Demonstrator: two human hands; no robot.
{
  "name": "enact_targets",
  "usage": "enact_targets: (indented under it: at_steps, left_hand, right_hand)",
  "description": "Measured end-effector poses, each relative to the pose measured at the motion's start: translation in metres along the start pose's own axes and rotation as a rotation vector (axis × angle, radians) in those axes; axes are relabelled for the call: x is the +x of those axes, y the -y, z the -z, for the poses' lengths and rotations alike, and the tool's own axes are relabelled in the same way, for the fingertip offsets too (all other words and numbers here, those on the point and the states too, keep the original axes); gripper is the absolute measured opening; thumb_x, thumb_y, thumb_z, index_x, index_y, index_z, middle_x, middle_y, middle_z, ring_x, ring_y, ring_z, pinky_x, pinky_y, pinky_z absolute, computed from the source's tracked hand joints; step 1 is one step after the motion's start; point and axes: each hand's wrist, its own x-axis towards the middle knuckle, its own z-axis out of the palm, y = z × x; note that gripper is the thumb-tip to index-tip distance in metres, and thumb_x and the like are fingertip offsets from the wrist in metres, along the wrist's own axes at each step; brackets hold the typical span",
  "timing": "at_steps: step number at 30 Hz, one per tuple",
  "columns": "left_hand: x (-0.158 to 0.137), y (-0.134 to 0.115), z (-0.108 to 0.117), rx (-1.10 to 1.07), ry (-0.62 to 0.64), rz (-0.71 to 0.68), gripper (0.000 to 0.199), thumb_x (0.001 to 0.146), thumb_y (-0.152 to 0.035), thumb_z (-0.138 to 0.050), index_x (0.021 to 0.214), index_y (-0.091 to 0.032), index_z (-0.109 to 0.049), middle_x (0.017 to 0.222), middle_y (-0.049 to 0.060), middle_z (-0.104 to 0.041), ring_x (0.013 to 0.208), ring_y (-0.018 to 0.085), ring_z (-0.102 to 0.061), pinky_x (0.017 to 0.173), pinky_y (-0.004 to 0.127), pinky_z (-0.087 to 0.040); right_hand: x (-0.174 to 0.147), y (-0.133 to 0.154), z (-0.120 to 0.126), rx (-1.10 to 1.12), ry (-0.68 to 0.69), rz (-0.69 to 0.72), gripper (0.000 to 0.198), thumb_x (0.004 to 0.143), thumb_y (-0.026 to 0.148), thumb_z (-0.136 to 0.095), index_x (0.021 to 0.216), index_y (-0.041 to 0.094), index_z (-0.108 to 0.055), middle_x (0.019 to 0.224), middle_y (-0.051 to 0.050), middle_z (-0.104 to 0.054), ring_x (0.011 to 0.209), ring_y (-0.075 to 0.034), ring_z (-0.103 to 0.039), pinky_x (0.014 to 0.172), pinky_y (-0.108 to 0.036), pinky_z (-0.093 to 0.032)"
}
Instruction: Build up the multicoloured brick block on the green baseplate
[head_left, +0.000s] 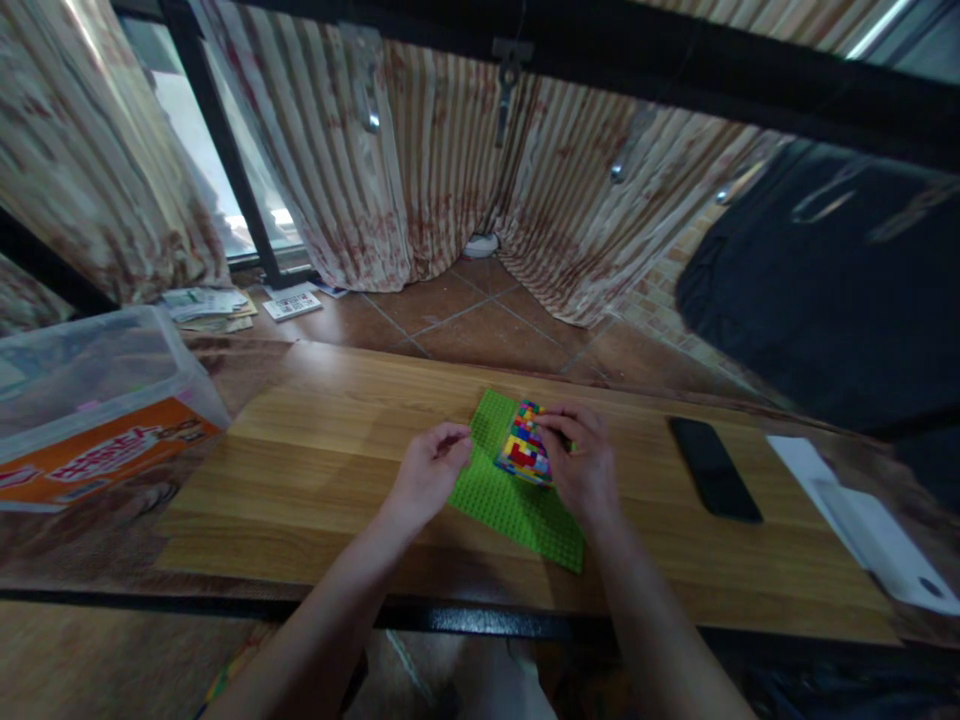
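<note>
A green studded baseplate (517,515) lies on the wooden tabletop, turned at an angle. Standing on it is a small block built of toy building bricks (527,455) in red, yellow, blue, white and other colours. My right hand (581,455) reaches over the block's right side, thumb and fingers closed on its top and hiding part of it. Left of the block, my left hand (431,470) hovers at the baseplate's left edge. Its fingers are curled in towards the thumb, and whatever may be between them is too small to make out.
A black phone (715,468) lies to the right on the wooden tabletop (300,450). Beyond it are white flat pieces (862,520). A clear plastic box (97,400) with an orange label stands at the left. Papers (206,305) and striped curtains (442,170) are behind.
</note>
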Motion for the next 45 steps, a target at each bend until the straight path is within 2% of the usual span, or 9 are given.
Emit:
enact_targets:
  at_steps: [4, 8, 13, 16, 20, 23, 27, 35, 45]
  left_hand:
    - [-0.002, 0.005, -0.004, 0.038, 0.053, -0.11, 0.023, 0.075, -0.027, -0.064, 0.095, -0.017, -0.067, 0.09, 0.004, -0.069, 0.078, 0.016, -0.062, 0.074, 0.028, -0.048]
    - [-0.008, 0.003, -0.008, 0.14, 0.062, -0.202, 0.033, 0.076, -0.024, -0.064, 0.109, -0.019, -0.064, 0.109, 0.007, -0.067, 0.09, 0.019, -0.063, 0.08, 0.031, -0.049]
    - [-0.014, -0.005, -0.007, 0.254, 0.099, -0.245, 0.038, 0.08, -0.025, -0.063, 0.117, -0.019, -0.06, 0.114, 0.009, -0.066, 0.092, 0.02, -0.062, 0.081, 0.033, -0.05]
    - [-0.016, -0.008, -0.008, 0.313, 0.12, -0.331, 0.042, 0.081, -0.022, -0.063, 0.123, -0.021, -0.058, 0.117, 0.008, -0.063, 0.096, 0.02, -0.061, 0.086, 0.034, -0.05]
    - [-0.016, -0.008, -0.009, 0.424, 0.147, -0.544, 0.042, 0.084, -0.018, -0.059, 0.125, -0.021, -0.058, 0.128, 0.01, -0.056, 0.121, 0.023, -0.052, 0.106, 0.038, -0.041]
    - [-0.016, -0.004, -0.009, 0.535, 0.191, -0.639, 0.038, 0.089, -0.019, -0.054, 0.126, -0.022, -0.059, 0.137, 0.011, -0.048, 0.131, 0.023, -0.044, 0.112, 0.04, -0.036]
    - [-0.014, 0.001, -0.01, 0.616, 0.195, -0.668, 0.038, 0.091, -0.021, -0.051, 0.128, -0.023, -0.057, 0.138, 0.011, -0.047, 0.132, 0.024, -0.045, 0.112, 0.043, -0.038]
    - [-0.013, 0.001, -0.009, 0.633, 0.182, -0.684, 0.032, 0.092, -0.023, -0.051, 0.123, -0.021, -0.056, 0.135, 0.012, -0.05, 0.131, 0.023, -0.046, 0.111, 0.043, -0.041]
    - [-0.014, 0.0, -0.009, 0.637, 0.176, -0.653, 0.032, 0.092, -0.025, -0.051, 0.123, -0.02, -0.056, 0.132, 0.012, -0.054, 0.129, 0.022, -0.048, 0.109, 0.042, -0.042]
  right_hand:
    - [-0.008, 0.017, -0.001, 0.037, 0.076, 0.056, 0.014, 0.086, 0.024, -0.059, 0.087, 0.027, -0.073, 0.099, -0.004, -0.067, 0.098, -0.021, -0.058, 0.09, -0.042, -0.047]
    - [-0.013, 0.026, -0.002, 0.036, 0.091, 0.082, 0.011, 0.085, 0.024, -0.061, 0.09, 0.026, -0.071, 0.103, -0.004, -0.067, 0.101, -0.022, -0.058, 0.093, -0.043, -0.046]
    - [-0.015, 0.027, -0.001, 0.014, 0.064, 0.068, 0.008, 0.084, 0.025, -0.063, 0.088, 0.024, -0.069, 0.105, -0.006, -0.066, 0.102, -0.022, -0.058, 0.092, -0.043, -0.046]
    - [-0.015, 0.028, 0.0, 0.008, 0.077, 0.061, 0.008, 0.084, 0.024, -0.061, 0.088, 0.024, -0.068, 0.105, -0.006, -0.065, 0.101, -0.022, -0.058, 0.092, -0.042, -0.046]
    - [-0.014, 0.03, -0.001, 0.006, 0.075, 0.058, 0.008, 0.086, 0.02, -0.059, 0.087, 0.023, -0.066, 0.103, -0.006, -0.065, 0.101, -0.022, -0.057, 0.092, -0.042, -0.045]
    - [-0.012, 0.031, -0.002, 0.002, 0.087, 0.071, 0.009, 0.087, 0.018, -0.057, 0.086, 0.022, -0.065, 0.102, -0.006, -0.065, 0.101, -0.022, -0.056, 0.092, -0.041, -0.045]
    - [-0.011, 0.031, -0.001, 0.011, 0.12, 0.08, 0.01, 0.087, 0.017, -0.055, 0.085, 0.022, -0.062, 0.104, -0.007, -0.063, 0.102, -0.022, -0.055, 0.093, -0.041, -0.044]
    - [-0.011, 0.028, -0.001, 0.052, 0.17, 0.039, 0.009, 0.087, 0.016, -0.053, 0.085, 0.023, -0.058, 0.109, -0.008, -0.06, 0.107, -0.023, -0.053, 0.095, -0.043, -0.044]
    - [-0.013, 0.021, -0.001, 0.097, 0.157, 0.003, 0.005, 0.086, 0.022, -0.059, 0.087, 0.024, -0.064, 0.112, -0.006, -0.061, 0.109, -0.022, -0.055, 0.097, -0.042, -0.043]
